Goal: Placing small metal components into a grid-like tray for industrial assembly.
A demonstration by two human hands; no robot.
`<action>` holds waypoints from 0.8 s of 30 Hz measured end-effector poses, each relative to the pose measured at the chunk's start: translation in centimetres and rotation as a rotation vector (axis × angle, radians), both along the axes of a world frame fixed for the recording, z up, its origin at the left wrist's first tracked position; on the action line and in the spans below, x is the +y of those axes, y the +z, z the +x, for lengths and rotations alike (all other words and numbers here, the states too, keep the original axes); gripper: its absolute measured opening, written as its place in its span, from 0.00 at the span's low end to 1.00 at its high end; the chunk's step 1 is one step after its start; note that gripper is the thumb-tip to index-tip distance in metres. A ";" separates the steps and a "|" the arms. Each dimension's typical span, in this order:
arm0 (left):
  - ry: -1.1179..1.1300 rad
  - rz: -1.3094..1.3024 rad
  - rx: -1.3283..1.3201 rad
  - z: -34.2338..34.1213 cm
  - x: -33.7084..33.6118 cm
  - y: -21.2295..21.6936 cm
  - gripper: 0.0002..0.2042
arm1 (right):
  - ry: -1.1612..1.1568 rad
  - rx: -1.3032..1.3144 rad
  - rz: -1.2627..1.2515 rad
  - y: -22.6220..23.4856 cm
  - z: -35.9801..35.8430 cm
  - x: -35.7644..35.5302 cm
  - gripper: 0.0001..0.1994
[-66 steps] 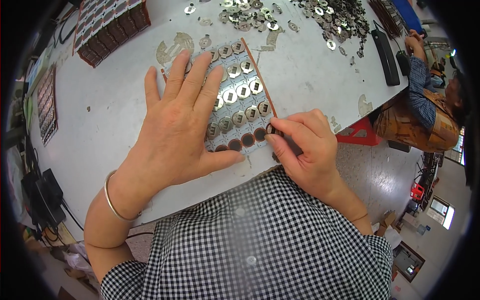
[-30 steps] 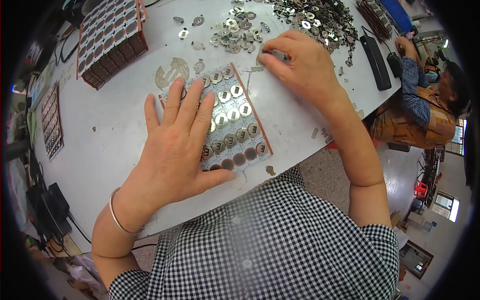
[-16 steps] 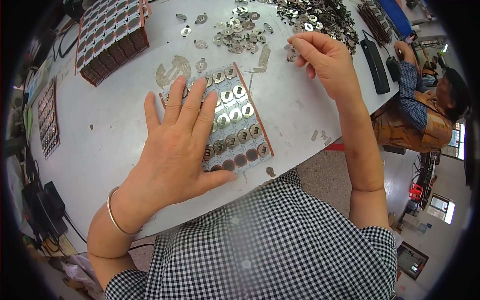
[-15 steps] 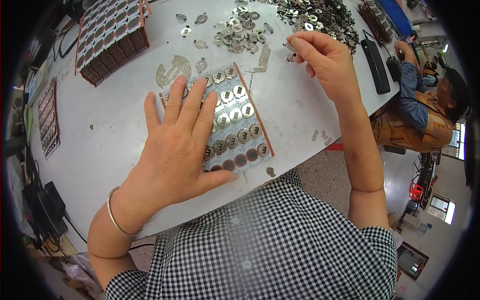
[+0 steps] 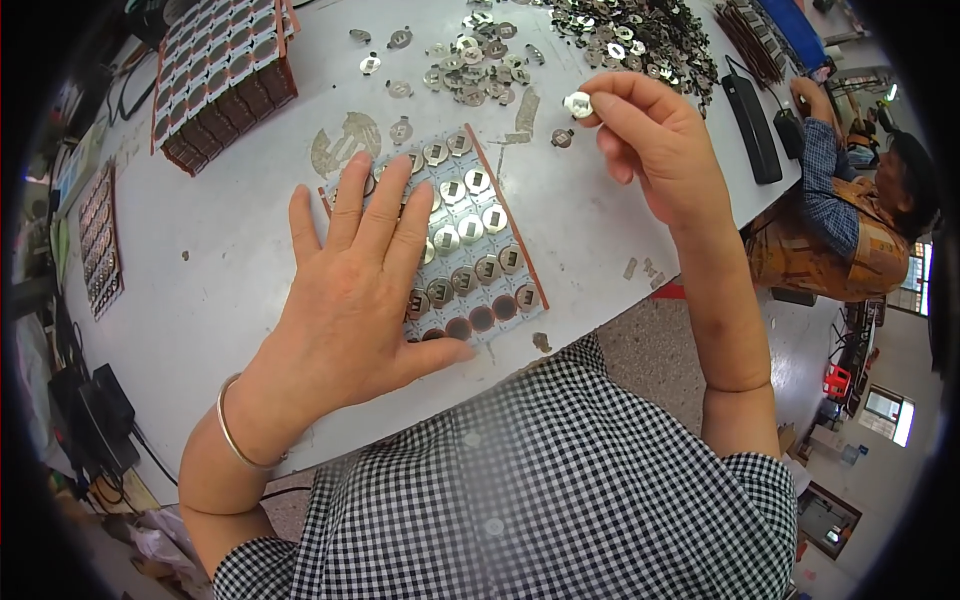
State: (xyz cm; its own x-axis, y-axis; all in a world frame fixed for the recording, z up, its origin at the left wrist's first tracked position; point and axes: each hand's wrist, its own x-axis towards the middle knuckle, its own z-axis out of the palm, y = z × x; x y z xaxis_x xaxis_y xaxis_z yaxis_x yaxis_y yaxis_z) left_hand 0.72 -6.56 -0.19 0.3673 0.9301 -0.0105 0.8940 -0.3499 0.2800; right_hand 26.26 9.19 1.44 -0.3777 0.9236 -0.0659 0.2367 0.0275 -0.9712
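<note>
My left hand point(image 5: 350, 285) lies spread over the left part of a circuit board panel point(image 5: 520, 262), pressing it to the table. Rows of round silver metal clips sit on the panel; in the row nearest me several dark circles are bare, with one clip at its right end. Between thumb and fingertips, my right hand point(image 5: 655, 140) pinches a small shiny metal clip point(image 5: 578, 104), held up to the right of the panel's far edge. Just below it another clip point(image 5: 562, 138) lies on the table. My left fingers hide part of the panel.
Loose clips point(image 5: 480, 70) are scattered beyond the panel, with a large heap point(image 5: 630, 40) at the far right. A tall stack of panels point(image 5: 220, 80) stands far left, near another panel point(image 5: 100, 240). A black bar-shaped device point(image 5: 750, 130) lies right. A co-worker point(image 5: 840, 220) sits beyond it.
My right hand has shifted slightly nearer me, and the pinched clip has turned so its flat face shows. A second clip now lies apart on the table. My left hand stays put.
</note>
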 end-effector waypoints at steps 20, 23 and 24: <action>0.019 0.059 -0.034 0.1 -0.2 -0.8 0.61 | 0.150 -0.506 0.336 -0.8 3.0 -5.5 0.06; 0.023 0.072 -0.035 0.1 -0.2 -0.8 0.61 | 0.137 -0.516 0.305 -0.7 3.0 -5.6 0.08; 0.021 0.072 -0.034 0.0 -0.2 -0.7 0.61 | 0.188 -0.546 0.429 -0.9 3.2 -5.6 0.07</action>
State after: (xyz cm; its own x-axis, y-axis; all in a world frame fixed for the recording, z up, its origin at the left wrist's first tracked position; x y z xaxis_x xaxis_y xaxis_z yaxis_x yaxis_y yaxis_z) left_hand 0.76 -6.78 -0.92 0.3466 0.9355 0.0685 0.8917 -0.3513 0.2853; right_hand 29.43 3.63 0.56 -0.5495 0.8331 0.0632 0.6396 0.4682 -0.6097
